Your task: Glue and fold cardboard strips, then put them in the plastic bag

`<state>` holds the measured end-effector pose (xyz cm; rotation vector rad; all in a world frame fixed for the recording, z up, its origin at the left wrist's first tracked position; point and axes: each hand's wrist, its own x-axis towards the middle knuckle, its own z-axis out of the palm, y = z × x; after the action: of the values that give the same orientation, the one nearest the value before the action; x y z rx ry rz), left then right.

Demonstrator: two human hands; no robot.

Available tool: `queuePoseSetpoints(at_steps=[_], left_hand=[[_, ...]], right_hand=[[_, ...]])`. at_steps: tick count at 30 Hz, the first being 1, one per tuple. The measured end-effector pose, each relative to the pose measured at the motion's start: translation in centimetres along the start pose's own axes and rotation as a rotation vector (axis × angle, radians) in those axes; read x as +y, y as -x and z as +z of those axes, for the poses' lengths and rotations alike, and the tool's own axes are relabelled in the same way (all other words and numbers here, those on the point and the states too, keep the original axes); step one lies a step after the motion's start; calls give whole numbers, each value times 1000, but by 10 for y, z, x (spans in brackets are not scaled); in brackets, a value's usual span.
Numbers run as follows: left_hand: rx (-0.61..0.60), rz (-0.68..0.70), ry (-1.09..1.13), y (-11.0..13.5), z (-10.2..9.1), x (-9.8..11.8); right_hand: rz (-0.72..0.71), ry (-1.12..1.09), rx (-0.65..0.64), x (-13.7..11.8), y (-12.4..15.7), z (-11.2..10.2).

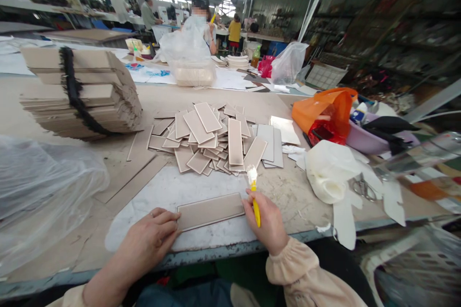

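Observation:
A long flat cardboard strip [211,211] lies on a white patch of the workbench [288,192] near its front edge. My left hand [149,240] rests at the strip's left end, fingers curled against it. My right hand [266,223] is closed round a yellow-handled brush [254,192] whose white bristles point up and away, just off the strip's right end. Beyond lies a heap of several similar cardboard pieces [216,139].
A tied stack of cardboard [82,91] stands at the left, clear plastic sheeting [43,187] in front of it. Right side: white cloth [327,172], scissors [363,187], orange bag [324,110], lilac basin [367,139]. Other people work at the far benches.

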<state>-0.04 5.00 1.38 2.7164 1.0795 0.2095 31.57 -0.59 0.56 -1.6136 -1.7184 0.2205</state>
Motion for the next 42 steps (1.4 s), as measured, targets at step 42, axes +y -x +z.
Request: queuePoseSetpoints(at_steps=[42], left_hand=[[147, 25, -232, -12, 51, 80]], right_hand=[[-163, 24, -275, -16, 26, 38]])
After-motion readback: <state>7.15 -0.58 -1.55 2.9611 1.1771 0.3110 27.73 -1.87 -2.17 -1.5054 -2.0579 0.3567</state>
